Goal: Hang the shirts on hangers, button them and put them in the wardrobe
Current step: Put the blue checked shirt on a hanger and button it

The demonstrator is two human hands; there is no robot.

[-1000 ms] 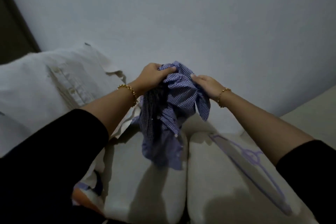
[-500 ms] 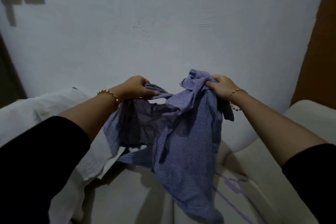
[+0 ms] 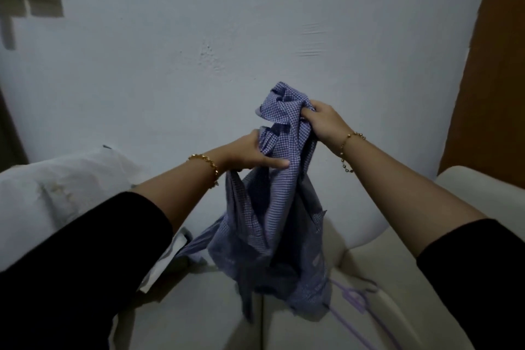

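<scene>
At the left end of the cream sofa (image 3: 199, 318) we see a white shirt (image 3: 71, 187) lying in a crumpled heap, reaching up against the pale wall (image 3: 176, 51). Next comes the left hand (image 3: 250, 155), a gold bracelet (image 3: 208, 166) on its wrist. Its fingers are curled round a fold of the blue checked shirt (image 3: 278, 207), and one digit lies stretched along the cloth. This shirt is held in the air over the middle of the sofa, bunched at the top and hanging down in loose folds. We cannot tell whether its lower edge touches the seat cushions. The right hand (image 3: 321, 122) sits higher and just beside the left, its fingers clenched tight on the gathered top of the same shirt. It wears a beaded gold bracelet (image 3: 348, 150). On the right seat cushion lies a purple hanger (image 3: 352, 298), its near part hidden behind the hanging cloth. A brown panel (image 3: 500, 65) stands at the far right, beyond the sofa's right end
</scene>
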